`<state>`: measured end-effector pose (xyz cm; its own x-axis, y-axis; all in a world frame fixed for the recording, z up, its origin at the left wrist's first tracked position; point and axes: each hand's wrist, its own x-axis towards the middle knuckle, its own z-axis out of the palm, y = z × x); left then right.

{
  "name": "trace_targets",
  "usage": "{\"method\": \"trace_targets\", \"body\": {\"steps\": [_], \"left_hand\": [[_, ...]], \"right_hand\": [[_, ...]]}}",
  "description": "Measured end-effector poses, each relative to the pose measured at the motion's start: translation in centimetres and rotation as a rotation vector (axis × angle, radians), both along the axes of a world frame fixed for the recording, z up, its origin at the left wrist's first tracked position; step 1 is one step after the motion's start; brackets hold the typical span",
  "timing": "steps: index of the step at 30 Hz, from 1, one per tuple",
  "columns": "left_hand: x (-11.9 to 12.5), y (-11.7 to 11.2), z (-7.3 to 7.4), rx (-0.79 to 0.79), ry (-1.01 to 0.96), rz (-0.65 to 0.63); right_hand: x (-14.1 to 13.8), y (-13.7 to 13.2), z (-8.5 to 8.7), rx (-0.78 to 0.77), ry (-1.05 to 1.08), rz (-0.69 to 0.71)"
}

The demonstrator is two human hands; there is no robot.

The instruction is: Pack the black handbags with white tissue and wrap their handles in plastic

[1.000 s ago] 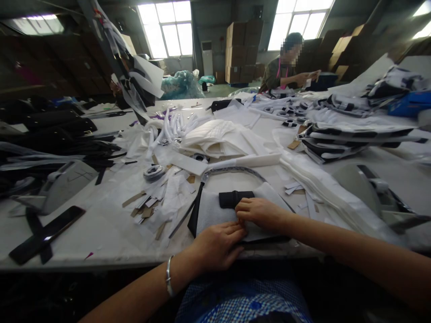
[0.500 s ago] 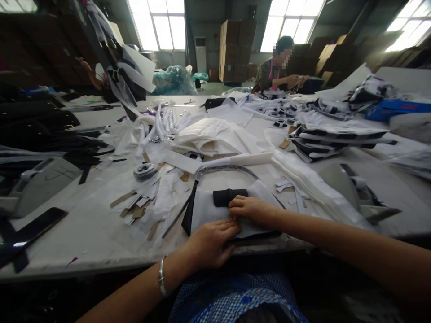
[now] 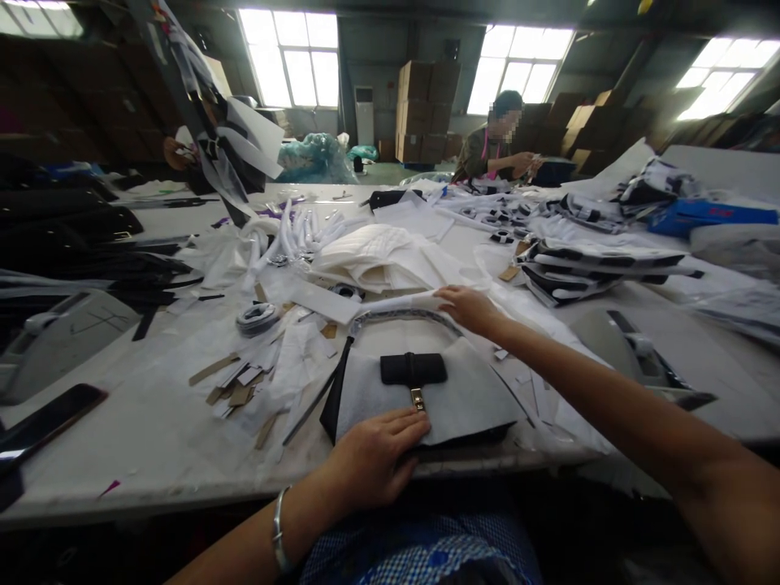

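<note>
A black handbag [image 3: 420, 398] wrapped in white paper lies at the table's near edge, with a black strap tab [image 3: 413, 368] and a small gold clasp [image 3: 418, 398] on its front. My left hand [image 3: 374, 459] rests flat on its lower left corner, fingers stretched toward the clasp. My right hand [image 3: 468, 307] reaches past the bag's curved handle [image 3: 405, 316] and touches a long white foam strip [image 3: 420, 301] lying behind it; its fingers are bent and partly hidden.
Scraps of paper and card [image 3: 256, 378] and a tape roll [image 3: 257, 318] lie left of the bag. A phone [image 3: 42, 418] sits at the near left. White padding [image 3: 378, 256] is heaped behind. Black-and-white pieces [image 3: 603, 264] are stacked right. Another person [image 3: 496, 146] works at the far end.
My right hand has left the bag's front by the clasp and moved up past the handle to the white strip. The gold clasp now shows. My left hand stays on the bag.
</note>
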<state>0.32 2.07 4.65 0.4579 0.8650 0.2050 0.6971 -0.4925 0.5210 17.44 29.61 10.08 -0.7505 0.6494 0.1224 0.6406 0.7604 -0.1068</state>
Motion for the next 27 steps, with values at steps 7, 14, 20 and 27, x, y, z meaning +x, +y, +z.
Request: {"method": "trace_targets", "body": {"steps": [7,14,20,27], "left_hand": [[0.3,-0.5,-0.3,0.027,-0.015,0.035],[0.4,-0.5,0.2,0.021,-0.014,0.044],[0.7,-0.7,0.0,-0.009,0.029,0.089],[0.8,-1.0,-0.8,0.022,0.094,0.113]], "right_hand": [[2.1,4.9,-1.1,0.141,-0.06,-0.244],[4.1,-6.3,1.0,0.297,0.275,0.153],[5.3,-16.0,-2.9,0.195,0.131,0.419],[6.4,-16.0,-5.1,0.066,0.073,0.446]]}}
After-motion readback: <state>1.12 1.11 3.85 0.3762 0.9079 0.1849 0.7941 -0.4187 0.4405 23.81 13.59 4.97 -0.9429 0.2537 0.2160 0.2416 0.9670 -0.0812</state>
